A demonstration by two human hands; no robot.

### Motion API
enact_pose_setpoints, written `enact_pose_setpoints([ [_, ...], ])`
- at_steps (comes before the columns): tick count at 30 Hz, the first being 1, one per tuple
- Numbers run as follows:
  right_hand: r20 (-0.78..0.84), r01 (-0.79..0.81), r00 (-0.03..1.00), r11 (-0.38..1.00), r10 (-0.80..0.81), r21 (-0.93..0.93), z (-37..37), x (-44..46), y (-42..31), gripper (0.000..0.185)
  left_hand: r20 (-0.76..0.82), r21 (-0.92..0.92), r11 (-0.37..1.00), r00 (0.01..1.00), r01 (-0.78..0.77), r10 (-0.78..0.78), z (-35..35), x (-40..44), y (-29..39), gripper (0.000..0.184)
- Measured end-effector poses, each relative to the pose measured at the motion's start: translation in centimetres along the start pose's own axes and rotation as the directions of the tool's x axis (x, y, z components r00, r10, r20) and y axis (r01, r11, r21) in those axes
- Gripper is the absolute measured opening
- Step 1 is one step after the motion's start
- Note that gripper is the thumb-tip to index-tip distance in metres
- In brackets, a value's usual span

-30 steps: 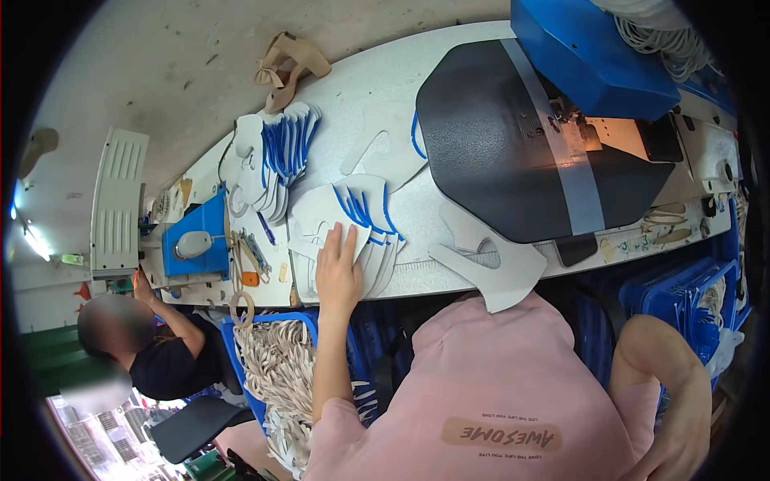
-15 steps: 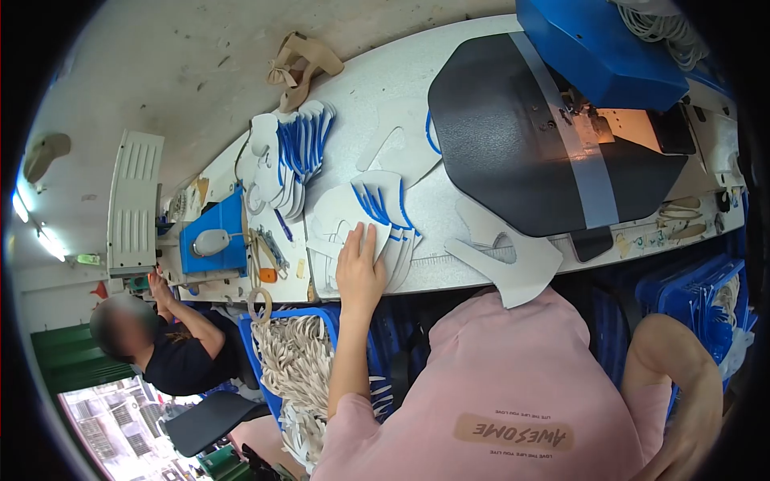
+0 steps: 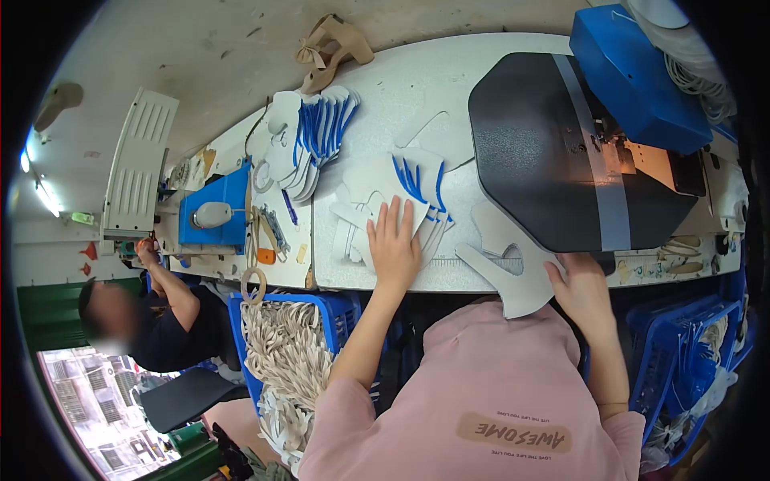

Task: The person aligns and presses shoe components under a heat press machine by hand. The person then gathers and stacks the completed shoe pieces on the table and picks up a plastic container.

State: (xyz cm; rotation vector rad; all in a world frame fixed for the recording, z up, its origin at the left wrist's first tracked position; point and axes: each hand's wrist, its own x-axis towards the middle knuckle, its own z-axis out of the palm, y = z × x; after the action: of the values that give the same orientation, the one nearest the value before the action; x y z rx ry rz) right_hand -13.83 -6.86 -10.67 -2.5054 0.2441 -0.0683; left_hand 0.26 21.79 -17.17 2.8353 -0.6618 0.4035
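My left hand [image 3: 395, 244] lies flat with its fingers stretched over a fanned stack of white shoe-upper pieces [image 3: 429, 220] with blue edges. At the front edge of the black machine cover plate [image 3: 537, 152], my right hand [image 3: 584, 293] has its thumb apart from its fingers; the fingertips are partly hidden at the plate. Beside that thumb, a loose white cut piece [image 3: 521, 284] with a curved opening overhangs the table edge. Another fanned stack of white, blue-edged pieces [image 3: 317, 140] is farther left.
A blue sewing machine [image 3: 634, 80] with a lit needle area stands at the right. Beige heeled shoes [image 3: 333, 48] are at the back. A blue basket of pale strips [image 3: 285, 341] is below left, more blue baskets [image 3: 650, 353] below right. A co-worker [image 3: 176, 321] sits at the left.
My right hand has come up from beside my body to the black plate's front edge. My left hand stays on the stack, its fingers more spread. The view has shifted slightly.
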Motion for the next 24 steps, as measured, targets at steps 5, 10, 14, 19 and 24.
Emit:
enact_pose_setpoints([
  [5,-0.097,-0.032,0.995,0.997,0.025,-0.068,3.5,-0.4,-0.2,0.035,-0.032,-0.011,0.998,0.998,-0.055,0.054,0.4,1.7,-1.3,0.058],
  [10,-0.164,-0.023,0.986,0.997,0.012,-0.068,4.3,-0.7,-0.2,0.039,-0.03,-0.037,0.996,0.997,-0.078,0.077,0.2,2.1,-2.6,0.055],
  [14,-0.175,-0.024,0.984,0.999,0.017,-0.036,4.4,-0.8,0.0,0.044,-0.04,-0.136,0.99,0.998,-0.045,0.04,0.2,2.4,-3.0,0.049],
  [19,-0.187,-0.026,0.982,1.0,0.024,-0.009,4.8,-1.0,0.1,0.049,-0.006,-0.17,0.985,1.0,-0.025,0.024,-0.7,2.4,-2.2,0.044],
  [24,-0.232,-0.06,0.97,0.995,0.076,0.076,4.9,-1.0,0.4,0.055,-0.063,-0.05,0.996,0.996,-0.068,0.065,-2.0,3.4,2.4,0.042],
])
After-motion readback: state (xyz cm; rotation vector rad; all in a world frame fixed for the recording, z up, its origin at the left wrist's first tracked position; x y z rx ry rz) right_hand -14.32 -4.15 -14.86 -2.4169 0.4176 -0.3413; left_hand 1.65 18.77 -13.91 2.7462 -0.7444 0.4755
